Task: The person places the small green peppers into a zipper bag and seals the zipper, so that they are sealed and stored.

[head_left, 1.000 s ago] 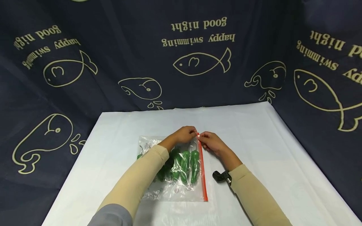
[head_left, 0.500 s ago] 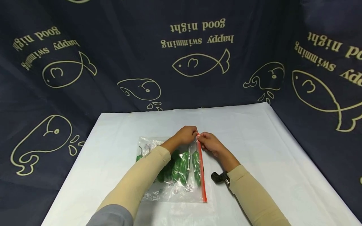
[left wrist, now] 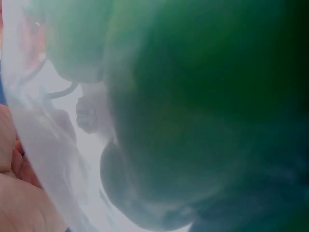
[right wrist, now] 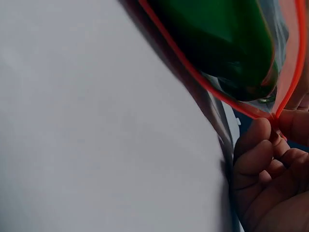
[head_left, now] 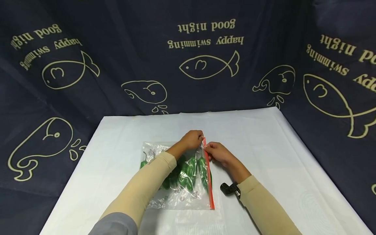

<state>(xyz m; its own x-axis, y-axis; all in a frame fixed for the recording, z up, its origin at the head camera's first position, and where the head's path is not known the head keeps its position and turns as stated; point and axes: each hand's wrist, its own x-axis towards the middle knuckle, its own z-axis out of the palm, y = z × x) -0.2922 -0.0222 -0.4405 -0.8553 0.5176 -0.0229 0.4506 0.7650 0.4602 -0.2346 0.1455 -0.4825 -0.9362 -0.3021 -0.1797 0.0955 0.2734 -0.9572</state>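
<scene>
A clear zip bag (head_left: 173,200) lies on the table, its red zip strip (head_left: 210,182) along the right side. Several green peppers (head_left: 191,174) are inside. At the strip's far end, my left hand (head_left: 191,139) pinches the corner of the bag. Just below it, my right hand (head_left: 221,153) pinches the red strip between thumb and finger. The right wrist view shows the two red edges (right wrist: 186,67) spread apart around a green pepper (right wrist: 236,53) and meeting at the fingers (right wrist: 256,157). Blurred peppers (left wrist: 159,111) behind plastic fill the left wrist view.
A white cloth (head_left: 141,127) covers the table. Dark blue curtains (head_left: 141,49) with fish and whale drawings hang behind it and at both sides. A small black camera (head_left: 229,189) is strapped at the right wrist.
My right hand has slid a little toward me along the red strip, away from the corner. The left hand stays at the corner. The pepper nearest the strip has shifted slightly.
</scene>
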